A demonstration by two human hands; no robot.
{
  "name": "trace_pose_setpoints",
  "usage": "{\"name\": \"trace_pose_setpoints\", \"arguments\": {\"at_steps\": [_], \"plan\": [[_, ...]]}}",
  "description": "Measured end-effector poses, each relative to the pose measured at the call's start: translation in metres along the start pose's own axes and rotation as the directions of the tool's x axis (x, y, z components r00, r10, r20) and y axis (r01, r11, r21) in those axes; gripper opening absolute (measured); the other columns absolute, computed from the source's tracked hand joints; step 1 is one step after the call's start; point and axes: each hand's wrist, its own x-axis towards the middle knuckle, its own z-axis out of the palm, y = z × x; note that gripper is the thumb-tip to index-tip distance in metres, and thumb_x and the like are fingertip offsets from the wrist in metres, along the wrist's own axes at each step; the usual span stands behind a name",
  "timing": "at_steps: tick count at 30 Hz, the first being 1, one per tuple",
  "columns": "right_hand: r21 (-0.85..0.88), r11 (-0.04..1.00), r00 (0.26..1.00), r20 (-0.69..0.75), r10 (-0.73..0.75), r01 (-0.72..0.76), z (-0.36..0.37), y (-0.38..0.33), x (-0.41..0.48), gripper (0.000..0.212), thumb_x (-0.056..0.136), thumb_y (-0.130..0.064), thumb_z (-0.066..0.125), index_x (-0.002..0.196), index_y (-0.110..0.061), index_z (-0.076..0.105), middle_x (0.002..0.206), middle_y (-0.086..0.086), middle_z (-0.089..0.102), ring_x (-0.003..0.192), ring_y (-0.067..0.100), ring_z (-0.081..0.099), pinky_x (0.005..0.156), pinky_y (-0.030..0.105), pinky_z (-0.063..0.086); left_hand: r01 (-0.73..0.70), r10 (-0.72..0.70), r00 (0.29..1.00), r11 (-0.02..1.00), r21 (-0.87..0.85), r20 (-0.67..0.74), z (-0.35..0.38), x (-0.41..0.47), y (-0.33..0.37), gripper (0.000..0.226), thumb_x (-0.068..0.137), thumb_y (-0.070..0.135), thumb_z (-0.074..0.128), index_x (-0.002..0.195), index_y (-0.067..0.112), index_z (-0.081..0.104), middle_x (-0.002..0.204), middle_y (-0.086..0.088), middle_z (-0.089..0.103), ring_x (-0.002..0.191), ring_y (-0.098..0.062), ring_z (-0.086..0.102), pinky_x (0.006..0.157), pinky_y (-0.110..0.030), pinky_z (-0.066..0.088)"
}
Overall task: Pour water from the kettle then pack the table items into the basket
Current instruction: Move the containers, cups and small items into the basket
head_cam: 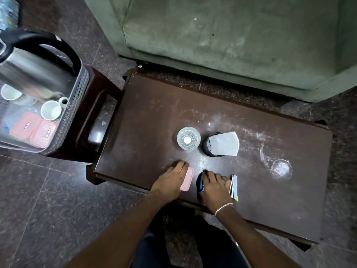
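On the dark brown table (pixel 146 117) my left hand (pixel 170 180) lies over a small pink box (pixel 187 178) near the front edge, fingers curled on it. My right hand (pixel 212 187) covers a blue and black object (pixel 201 183), with a silver stapler (pixel 233 185) just right of its fingers. Behind the hands stand a glass of water (pixel 188 138) and a black cup (pixel 209 149) with a grey cloth (pixel 225 143) draped over it. The steel kettle (pixel 32 66) sits in the grey basket (pixel 74 111) at the left.
The basket rests on a brown stool (pixel 96 113) and also holds two white cups (pixel 51 110) and two pink-lidded boxes (pixel 33 128). A green sofa (pixel 231 35) stands behind the table. A wet ring (pixel 281 168) marks the table's right side.
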Motion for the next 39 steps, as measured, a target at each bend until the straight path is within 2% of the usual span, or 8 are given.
{"name": "trace_pose_setpoints", "arguments": {"at_steps": [5,11,15,20,23,27,33,39], "plan": [[0.003,1.000,0.995,-0.103,-0.010,0.010,-0.003,-0.002,-0.001,0.065,0.059,-0.031,0.083,0.120,-0.010,0.070,0.101,0.002,0.066,0.091,0.027,0.064,0.082,0.041,0.029,-0.006,0.006,1.000,0.997,-0.074,0.005,-0.006,-0.005,-0.016,0.105,0.078,0.011,0.080,0.162,0.013,0.016,0.163,-0.002,0.021,0.142,-0.029,0.043,0.114,-0.042,0.044],[0.117,0.989,0.989,-0.132,-0.069,0.085,-0.025,-0.032,-0.002,0.059,0.067,-0.041,0.081,0.119,-0.016,0.069,0.110,0.000,0.066,0.097,0.025,0.064,0.085,0.044,0.041,0.016,-0.025,0.997,0.994,-0.111,-0.076,-0.040,-0.034,-0.053,0.103,0.079,0.015,0.076,0.162,0.015,0.016,0.164,0.000,0.019,0.136,-0.029,0.048,0.110,-0.042,0.046],[0.199,0.967,0.964,-0.246,-0.105,0.156,-0.056,-0.076,0.009,0.063,0.065,-0.043,0.085,0.119,-0.017,0.068,0.112,0.000,0.066,0.100,0.024,0.066,0.086,0.041,0.047,0.048,-0.064,0.983,0.994,-0.099,-0.170,-0.075,-0.061,-0.087,0.101,0.079,0.015,0.076,0.162,0.018,0.019,0.164,0.002,0.022,0.135,-0.027,0.050,0.109,-0.037,0.047],[0.226,0.928,0.889,-0.419,-0.183,0.297,-0.120,-0.164,0.044,0.064,0.063,-0.046,0.086,0.118,-0.017,0.069,0.107,-0.002,0.065,0.092,0.025,0.065,0.081,0.040,0.043,0.102,-0.120,0.960,0.991,-0.086,-0.252,-0.141,-0.108,-0.161,0.096,0.082,0.016,0.074,0.163,0.015,0.022,0.169,-0.005,0.022,0.145,-0.028,0.044,0.117,-0.036,0.039],[0.229,0.892,0.840,-0.485,-0.243,0.390,-0.156,-0.218,0.067,0.064,0.067,-0.046,0.083,0.121,-0.017,0.067,0.110,0.000,0.064,0.094,0.025,0.063,0.080,0.042,0.047,0.169,-0.184,0.935,0.983,-0.073,-0.304,-0.178,-0.143,-0.211,0.097,0.082,0.016,0.075,0.163,0.015,0.022,0.170,-0.006,0.021,0.146,-0.029,0.042,0.119,-0.034,0.038],[0.234,0.839,0.778,-0.551,-0.301,0.491,-0.191,-0.287,0.090,0.063,0.070,-0.047,0.080,0.123,-0.016,0.064,0.114,0.001,0.062,0.099,0.025,0.061,0.084,0.043,0.046,0.273,-0.280,0.893,0.959,-0.069,-0.352,-0.216,-0.190,-0.282,0.101,0.074,0.013,0.083,0.160,0.011,0.029,0.165,-0.009,0.030,0.138,-0.035,0.051,0.112,-0.038,0.043],[0.195,0.821,0.758,-0.541,-0.366,0.536,-0.209,-0.384,0.114,0.067,0.067,-0.054,0.078,0.121,-0.019,0.062,0.106,0.002,0.062,0.095,0.025,0.056,0.077,0.043,0.043,0.382,-0.391,0.865,0.919,-0.093,-0.314,-0.241,-0.232,-0.381,0.101,0.069,0.005,0.087,0.156,0.007,0.036,0.158,-0.016,0.035,0.136,-0.038,0.053,0.107,-0.047,0.051],[0.103,0.849,0.775,-0.475,-0.417,0.519,-0.197,-0.441,0.136,0.047,0.079,-0.051,0.069,0.111,-0.017,0.060,0.102,0.003,0.061,0.094,0.026,0.057,0.076,0.043,0.039,0.428,-0.449,0.860,0.893,-0.136,-0.242,-0.236,-0.228,-0.444,0.098,0.068,0.010,0.091,0.152,0.003,0.042,0.148,-0.021,0.043,0.127,-0.041,0.059,0.103,-0.044,0.052]]}}
